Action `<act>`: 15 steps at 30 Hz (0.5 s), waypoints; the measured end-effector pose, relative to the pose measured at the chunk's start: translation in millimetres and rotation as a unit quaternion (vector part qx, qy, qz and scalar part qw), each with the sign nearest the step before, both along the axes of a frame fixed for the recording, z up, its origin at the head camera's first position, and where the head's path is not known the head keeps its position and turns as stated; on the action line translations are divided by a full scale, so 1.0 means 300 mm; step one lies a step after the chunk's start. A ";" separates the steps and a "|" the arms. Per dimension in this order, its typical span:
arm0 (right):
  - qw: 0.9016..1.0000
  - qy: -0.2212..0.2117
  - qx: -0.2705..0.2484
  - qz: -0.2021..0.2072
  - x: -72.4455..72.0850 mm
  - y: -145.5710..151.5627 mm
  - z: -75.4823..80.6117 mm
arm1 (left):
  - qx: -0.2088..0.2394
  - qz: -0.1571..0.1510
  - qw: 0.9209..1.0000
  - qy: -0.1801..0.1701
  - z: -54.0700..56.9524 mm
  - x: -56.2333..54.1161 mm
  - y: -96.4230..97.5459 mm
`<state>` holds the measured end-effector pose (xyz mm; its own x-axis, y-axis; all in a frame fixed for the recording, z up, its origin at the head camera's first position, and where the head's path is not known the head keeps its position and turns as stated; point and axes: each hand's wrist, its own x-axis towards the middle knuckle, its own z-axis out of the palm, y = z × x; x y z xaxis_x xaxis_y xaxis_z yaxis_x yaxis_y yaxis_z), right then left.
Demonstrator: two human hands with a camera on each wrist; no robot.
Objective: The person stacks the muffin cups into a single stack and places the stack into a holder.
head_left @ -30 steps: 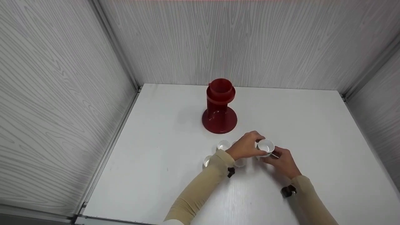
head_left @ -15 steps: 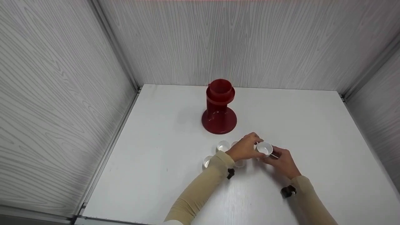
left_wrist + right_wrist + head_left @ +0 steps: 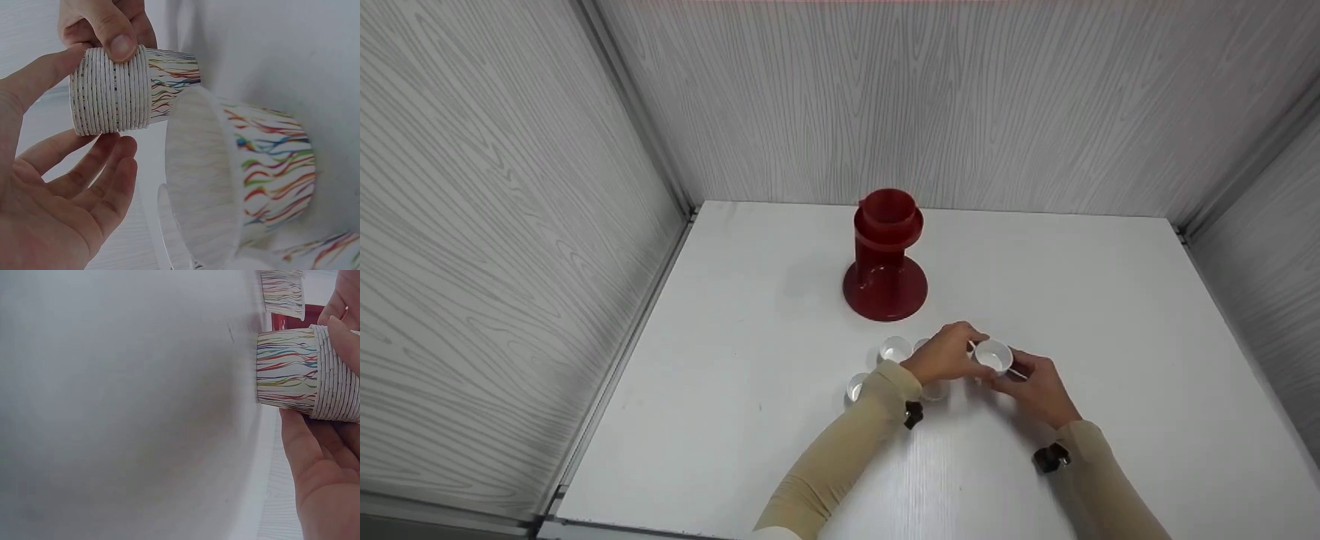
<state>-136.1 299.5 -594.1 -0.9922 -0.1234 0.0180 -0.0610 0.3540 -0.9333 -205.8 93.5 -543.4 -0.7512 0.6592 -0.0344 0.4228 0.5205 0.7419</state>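
Observation:
Between my hands stands a tall stack of nested paper cups (image 3: pixel 994 357), white with coloured wavy lines; many rims show in the left wrist view. My left hand (image 3: pixel 949 352) holds the rim end, thumb and fingers on opposite sides. My right hand (image 3: pixel 1035 386) grips the stack from the right, its thumb lying across the rims in the left wrist view. The stack is upright, its bottom close to the table or on it. Several loose cups stand by my left wrist, among them a cup (image 3: pixel 895 349) and a nearer cup (image 3: pixel 856 386); my left arm partly hides them.
Behind the cups a red plastic cylinder (image 3: pixel 885 255) with an open top stands on a round base. The white table (image 3: pixel 720 390) is enclosed by a grey wood-grain back wall (image 3: pixel 930 105) and side walls.
The stack's open top and my left hand have dropped slightly and shifted a little to the left. My right hand has barely moved. The red cylinder and loose cups stay in place.

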 end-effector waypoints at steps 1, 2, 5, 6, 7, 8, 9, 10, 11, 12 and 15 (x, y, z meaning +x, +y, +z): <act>1.000 0.000 0.001 0.000 0.000 0.000 0.000 | -0.003 -0.002 1.000 0.000 0.000 0.000 -0.001; 1.000 0.000 0.003 0.000 0.001 -0.001 0.000 | -0.007 -0.004 1.000 0.003 0.001 0.000 -0.003; 1.000 -0.001 0.013 0.001 0.004 -0.003 0.001 | -0.018 -0.008 1.000 0.005 0.005 0.004 -0.019; 1.000 -0.001 0.017 0.001 0.005 -0.004 0.001 | -0.021 -0.009 1.000 0.006 0.008 0.005 -0.029; 1.000 -0.001 0.019 0.000 0.006 -0.006 0.000 | -0.021 -0.010 1.000 0.007 0.013 0.006 -0.042; 1.000 -0.001 0.020 0.000 0.007 -0.008 0.000 | -0.018 -0.011 1.000 0.009 0.019 0.007 -0.058; 1.000 -0.003 0.019 -0.002 0.008 -0.010 -0.001 | -0.014 -0.012 1.000 0.011 0.026 0.007 -0.075; 1.000 -0.006 0.017 -0.006 0.009 -0.011 -0.001 | -0.005 -0.015 1.000 0.014 0.034 0.005 -0.095; 1.000 -0.008 0.017 -0.009 0.010 -0.011 -0.001 | 0.005 -0.016 1.000 0.017 0.043 0.003 -0.116; 1.000 -0.010 0.018 -0.011 0.010 -0.011 0.000 | 0.019 -0.014 1.000 0.012 0.051 0.002 -0.140; 0.999 -0.019 0.018 -0.018 0.008 -0.008 0.000 | 0.068 -0.005 0.998 -0.009 0.064 0.001 -0.218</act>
<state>-133.6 297.0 -594.0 -0.9959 -0.0866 -0.0245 -0.0111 0.3880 -0.9216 -205.6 28.1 -524.1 -0.7442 0.6666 0.0425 0.4133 0.4096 0.8133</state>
